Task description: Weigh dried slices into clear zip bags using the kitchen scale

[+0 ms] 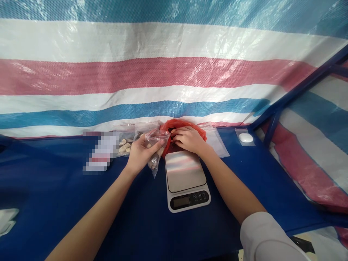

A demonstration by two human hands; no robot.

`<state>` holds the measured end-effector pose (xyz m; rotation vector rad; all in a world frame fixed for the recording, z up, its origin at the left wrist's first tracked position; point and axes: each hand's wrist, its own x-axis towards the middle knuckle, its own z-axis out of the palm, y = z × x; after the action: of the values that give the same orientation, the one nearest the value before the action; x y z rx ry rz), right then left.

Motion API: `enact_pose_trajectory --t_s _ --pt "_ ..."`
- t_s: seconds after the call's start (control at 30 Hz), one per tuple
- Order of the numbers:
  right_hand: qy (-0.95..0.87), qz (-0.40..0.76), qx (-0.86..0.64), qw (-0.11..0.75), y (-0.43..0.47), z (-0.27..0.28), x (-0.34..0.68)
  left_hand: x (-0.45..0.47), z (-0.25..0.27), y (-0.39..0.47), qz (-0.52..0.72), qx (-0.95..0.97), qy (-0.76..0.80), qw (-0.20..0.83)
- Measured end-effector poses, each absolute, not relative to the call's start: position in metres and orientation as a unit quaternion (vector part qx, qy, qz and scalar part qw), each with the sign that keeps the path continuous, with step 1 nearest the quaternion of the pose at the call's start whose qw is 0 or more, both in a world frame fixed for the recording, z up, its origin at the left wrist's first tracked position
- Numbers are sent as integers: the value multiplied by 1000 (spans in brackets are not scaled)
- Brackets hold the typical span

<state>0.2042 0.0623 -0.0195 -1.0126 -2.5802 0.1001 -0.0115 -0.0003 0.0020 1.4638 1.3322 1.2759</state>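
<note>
My left hand is closed on a clear zip bag, its mouth turned up toward the right and pale and brownish pieces in its lower part. My right hand reaches into an open red plastic bag, fingers bent and together over dark contents; what the fingertips pinch is hidden. Just in front of the red bag lies a white kitchen scale with a steel plate and a dark display. Left of my left hand lies another clear bag of beige chunks.
A flat clear zip bag lies right of the red bag. Farther right is a white oval object on a small clear packet. A blurred-out paper lies left. Striped sheeting rises behind the blue table.
</note>
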Motion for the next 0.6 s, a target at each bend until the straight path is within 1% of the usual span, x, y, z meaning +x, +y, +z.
enact_pose_trajectory --t_s 0.1,0.2,0.27,0.4,0.6 --pt "-910 46 -381 157 57 -14 202 -11 0 -1 500 575 521 385" --pt "-891 43 -434 123 53 -7 200 -12 -2 -1 498 579 514 391" --pt "-877 38 -462 123 53 -5 201 -12 -4 0 499 585 506 391" --pt "-851 82 -488 178 56 -3 210 -12 -4 -1 503 600 492 380" --pt "-808 214 -445 322 50 18 227 -9 -5 -4 478 645 495 332"
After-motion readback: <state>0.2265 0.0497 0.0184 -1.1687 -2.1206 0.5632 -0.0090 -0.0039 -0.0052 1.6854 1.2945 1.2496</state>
